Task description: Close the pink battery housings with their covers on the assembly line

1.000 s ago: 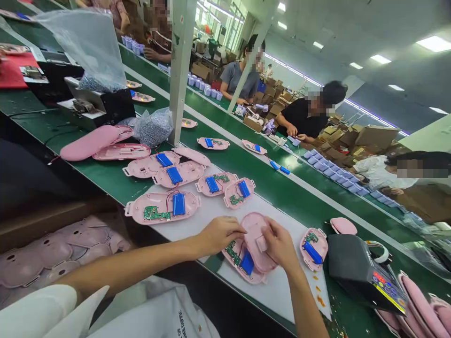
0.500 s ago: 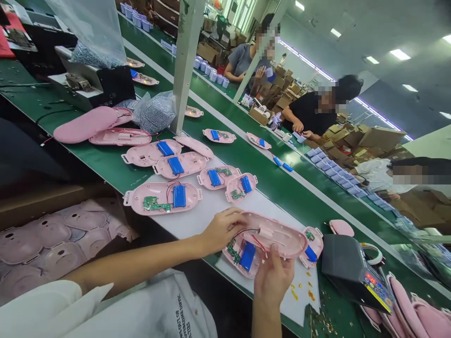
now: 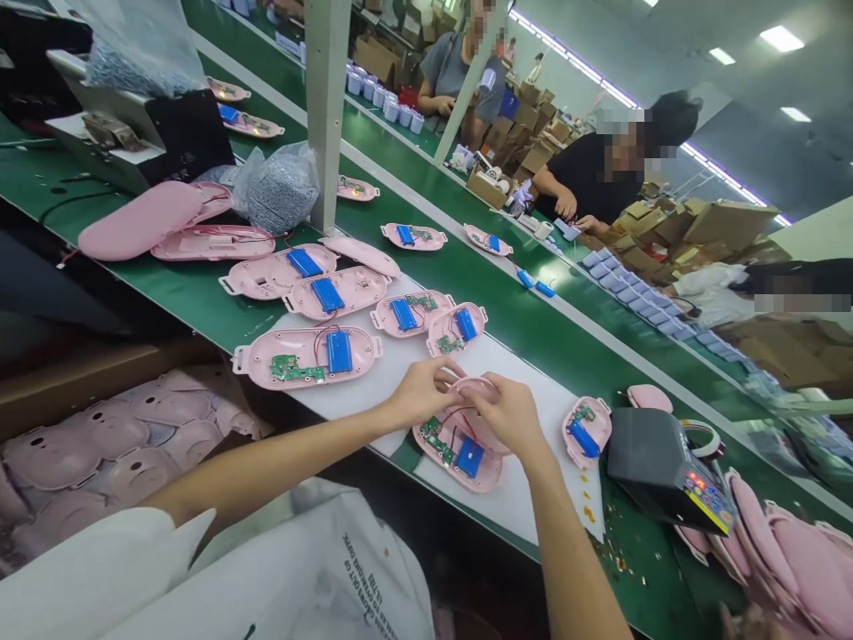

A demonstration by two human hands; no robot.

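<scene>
Your right hand (image 3: 514, 413) has its grip pinching the tilted pink cover (image 3: 474, 388); left hand (image 3: 421, 391) is by its edge, can't tell if pinching. Open shell (image 3: 489, 476) below runs lengthwise upper-left to lower-right.

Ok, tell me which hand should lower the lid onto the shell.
Right, I'd judge. The right hand grips the lid from the side, just over the shell. The left hand shows only fingertips by the lid's left edge, its hold unclear.
</scene>
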